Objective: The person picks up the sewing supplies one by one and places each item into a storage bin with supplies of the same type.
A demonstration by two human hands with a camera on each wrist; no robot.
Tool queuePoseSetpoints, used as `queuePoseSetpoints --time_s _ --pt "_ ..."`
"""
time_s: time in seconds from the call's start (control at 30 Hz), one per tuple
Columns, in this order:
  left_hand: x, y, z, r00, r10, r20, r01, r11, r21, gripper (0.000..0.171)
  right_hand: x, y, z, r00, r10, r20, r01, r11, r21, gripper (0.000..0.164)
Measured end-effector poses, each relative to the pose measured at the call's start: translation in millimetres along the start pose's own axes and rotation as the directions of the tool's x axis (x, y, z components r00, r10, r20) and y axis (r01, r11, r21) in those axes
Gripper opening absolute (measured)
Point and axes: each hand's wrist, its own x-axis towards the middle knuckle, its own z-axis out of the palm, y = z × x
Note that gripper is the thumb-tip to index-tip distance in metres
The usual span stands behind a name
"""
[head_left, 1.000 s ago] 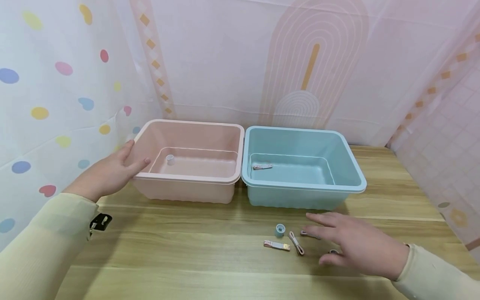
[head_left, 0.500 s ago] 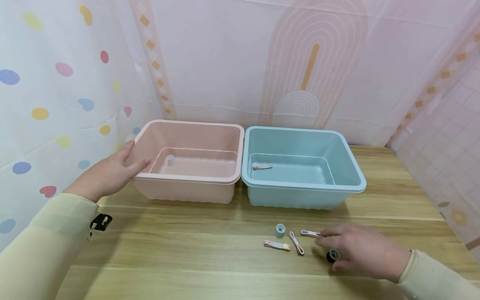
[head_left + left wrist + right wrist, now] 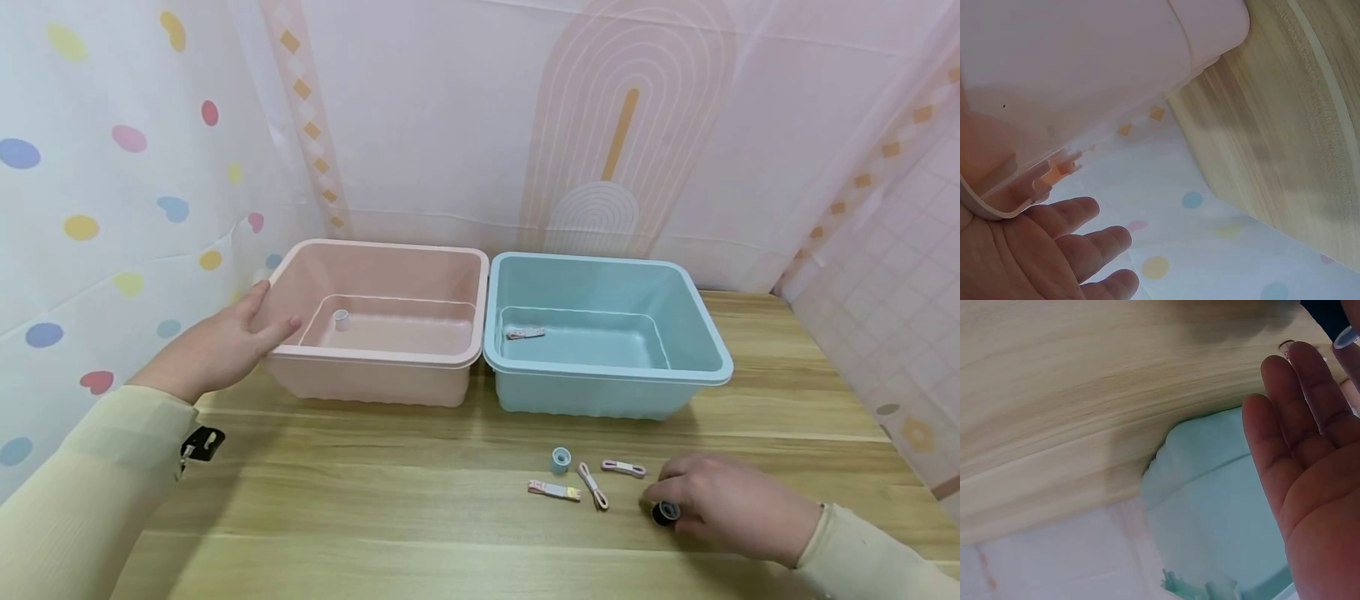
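Observation:
My right hand (image 3: 731,508) is low over the table at the front right, pinching a small black thread spool (image 3: 665,512) between thumb and forefinger. In the right wrist view, the spool's dark side (image 3: 1325,319) shows at the top right corner; the other fingers (image 3: 1279,419) stretch out below it. My left hand (image 3: 217,346) rests on the left rim of the pink bin (image 3: 375,360), thumb over the rim. Its fingers (image 3: 1094,247) reach outside the bin, loosely straight. Left of the right hand lie a light blue spool (image 3: 560,460) and several folded tapes (image 3: 553,491).
A light blue bin (image 3: 607,375) stands against the pink bin's right side, with a folded tape (image 3: 525,333) inside. A whitish spool (image 3: 341,320) is in the pink bin. Patterned cloth (image 3: 420,125) hangs behind the wooden table (image 3: 360,483) and along both sides.
My right hand has lowered and shifted slightly right, off the folded tape, and its thumb and forefinger have closed on the black spool. The left hand and both bins stay put.

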Motion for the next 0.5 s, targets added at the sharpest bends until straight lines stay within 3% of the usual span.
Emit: queuePoseSetpoints --time_s 0.5 --pt "1.0 0.0 -0.1 1.0 0.005 -0.006 -0.005 1.0 0.005 0.102 -0.5 -1.1 1.6 0.998 0.054 0.044 -0.057 0.996 0.066 0.039"
